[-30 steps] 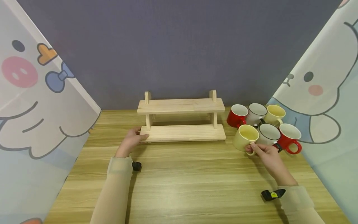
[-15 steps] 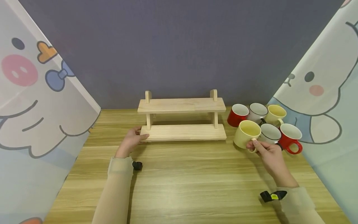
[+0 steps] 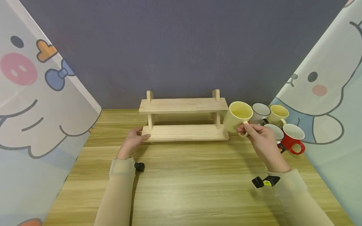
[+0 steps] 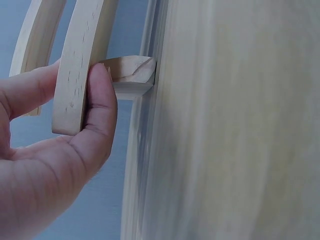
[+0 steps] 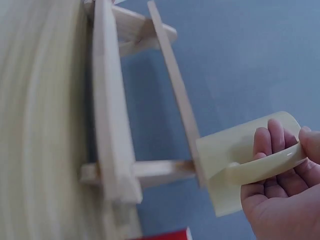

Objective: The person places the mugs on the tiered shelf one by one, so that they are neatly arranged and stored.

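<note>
A pale yellow mug (image 3: 236, 117) hangs above the table at the right end of the two-tier wooden shelf (image 3: 183, 133), tilted a little. My right hand (image 3: 261, 138) holds it by the handle, fingers curled through the loop and thumb on top, as the mug handle (image 5: 265, 167) shows in the right wrist view. At the shelf's left end my left hand (image 3: 132, 141) grips the lower board, thumb above and fingers beneath. In the left wrist view the left hand (image 4: 65, 135) pinches that board end (image 4: 75, 75).
Right of the shelf stand a white mug with black rim (image 3: 260, 113), another yellow mug (image 3: 279, 114), a second white mug (image 3: 275, 131) and a red mug (image 3: 291, 138). A further red mug (image 5: 165, 235) peeks in low in the right wrist view. Behind rises a dark wall (image 3: 181, 50).
The yellow mug has risen off the table in my right hand and moved left and back, now covering the red mug beside the shelf. My left hand keeps its hold on the board.
</note>
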The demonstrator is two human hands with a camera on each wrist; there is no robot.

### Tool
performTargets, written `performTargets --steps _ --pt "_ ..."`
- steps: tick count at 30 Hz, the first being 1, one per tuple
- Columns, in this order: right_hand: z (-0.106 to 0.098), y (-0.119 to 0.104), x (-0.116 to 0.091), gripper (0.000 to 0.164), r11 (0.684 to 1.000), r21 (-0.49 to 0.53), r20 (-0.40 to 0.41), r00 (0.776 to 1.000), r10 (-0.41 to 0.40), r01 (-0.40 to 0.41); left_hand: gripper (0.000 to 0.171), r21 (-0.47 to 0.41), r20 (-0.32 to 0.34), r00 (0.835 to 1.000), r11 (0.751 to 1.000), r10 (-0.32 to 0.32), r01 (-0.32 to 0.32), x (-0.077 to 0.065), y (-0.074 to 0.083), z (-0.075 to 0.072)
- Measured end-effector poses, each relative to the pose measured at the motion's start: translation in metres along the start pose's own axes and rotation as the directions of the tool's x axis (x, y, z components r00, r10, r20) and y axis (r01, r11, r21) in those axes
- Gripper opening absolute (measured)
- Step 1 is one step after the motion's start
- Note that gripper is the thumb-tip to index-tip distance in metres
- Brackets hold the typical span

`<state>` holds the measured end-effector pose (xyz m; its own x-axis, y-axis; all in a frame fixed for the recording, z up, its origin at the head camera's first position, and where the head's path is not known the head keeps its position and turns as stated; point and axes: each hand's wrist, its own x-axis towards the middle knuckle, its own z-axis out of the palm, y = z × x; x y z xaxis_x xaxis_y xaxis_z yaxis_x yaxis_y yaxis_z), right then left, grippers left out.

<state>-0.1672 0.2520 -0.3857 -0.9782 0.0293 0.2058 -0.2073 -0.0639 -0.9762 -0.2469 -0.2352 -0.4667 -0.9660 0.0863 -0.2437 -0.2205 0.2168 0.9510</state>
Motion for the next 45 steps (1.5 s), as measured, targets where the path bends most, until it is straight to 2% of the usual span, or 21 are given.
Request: performTargets --steps 5,10,17,23,32,38,45 --pt "0.026 -0.009 0.022 0.029 0.998 0.064 0.000 1.000 -0.011 0.011 0.074 0.005 -0.010 1.000 1.000 -0.012 0.012 0.003 0.001 0.000" --pt "0.051 -0.013 0.046 0.033 0.997 0.074 0.006 1.000 -0.013 0.012 0.076 -0.005 -0.008 1.000 1.000 -0.029 0.029 0.003 0.000 -0.001" --pt "0.085 -0.009 0.079 0.033 0.999 0.031 -0.012 1.000 -0.020 0.020 0.074 0.005 -0.001 0.999 0.999 -0.035 0.035 0.002 -0.003 -0.003" --pt "0.108 -0.003 0.102 0.031 0.999 0.051 -0.060 0.998 -0.013 0.016 0.069 -0.015 0.004 0.999 0.999 -0.033 0.033 0.003 -0.006 -0.003" --pt "0.122 0.002 0.114 0.029 1.000 0.010 -0.122 0.992 0.028 -0.027 0.069 -0.018 0.001 1.000 1.000 -0.020 0.020 0.004 -0.001 -0.001" --pt "0.120 0.000 0.116 0.031 0.998 -0.010 -0.095 0.994 0.062 -0.063 0.067 -0.042 0.004 1.000 0.999 -0.005 0.006 0.006 0.000 0.000" --pt "0.117 -0.002 0.116 0.036 0.993 -0.043 -0.058 0.993 0.107 -0.109 0.067 -0.039 0.010 0.999 0.999 -0.033 0.034 0.004 0.001 0.000"
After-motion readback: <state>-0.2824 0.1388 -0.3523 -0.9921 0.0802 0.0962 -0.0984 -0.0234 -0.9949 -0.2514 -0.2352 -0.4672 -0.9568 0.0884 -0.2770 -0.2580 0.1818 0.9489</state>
